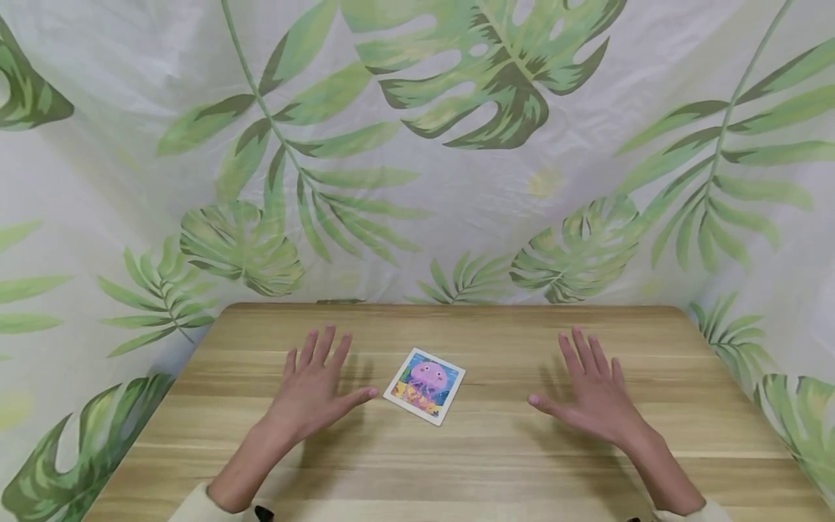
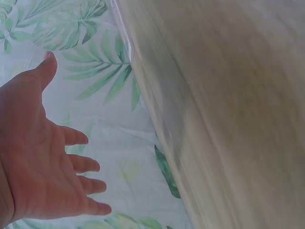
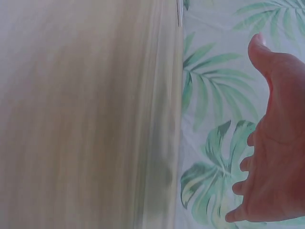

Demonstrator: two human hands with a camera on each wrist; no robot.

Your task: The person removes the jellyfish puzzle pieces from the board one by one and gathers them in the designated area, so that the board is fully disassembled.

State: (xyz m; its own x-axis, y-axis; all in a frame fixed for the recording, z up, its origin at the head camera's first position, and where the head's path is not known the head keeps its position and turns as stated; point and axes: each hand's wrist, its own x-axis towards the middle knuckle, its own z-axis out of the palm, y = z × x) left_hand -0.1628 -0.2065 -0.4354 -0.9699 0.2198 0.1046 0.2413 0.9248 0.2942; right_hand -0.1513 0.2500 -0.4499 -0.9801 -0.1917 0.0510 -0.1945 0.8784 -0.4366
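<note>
One card: a white-bordered card is laid flat on the worktop, between the two hands, and is turned at an angle to the worktop's edges.
Card picture: a pink-purple jellyfish with a face is shown against blue, with yellow and orange shapes printed beneath it.
Left hand: the left hand is released, its fingers straightened and spread, and is held over the worktop to the left of the card; in the head view the thumb tip is seen just beside the nearest card corner, with a narrow gap between.
Right hand: the right hand is likewise released, fingers straightened and thumb pointed inward, and is held farther from the card than the left hand.
Palms: in both wrist views the palm side is shown, fingers set against the cloth.
Sleeves: a pale left sleeve and right sleeve are cut off by the lower edge of the head view; a small black piece is partly seen by the left one, and what it is cannot be told.
Wood: a light, streaked grain is shown, with soft shadows cast near both hands.
Backdrop: a white cloth printed with green leaves is hung behind the worktop.
</note>
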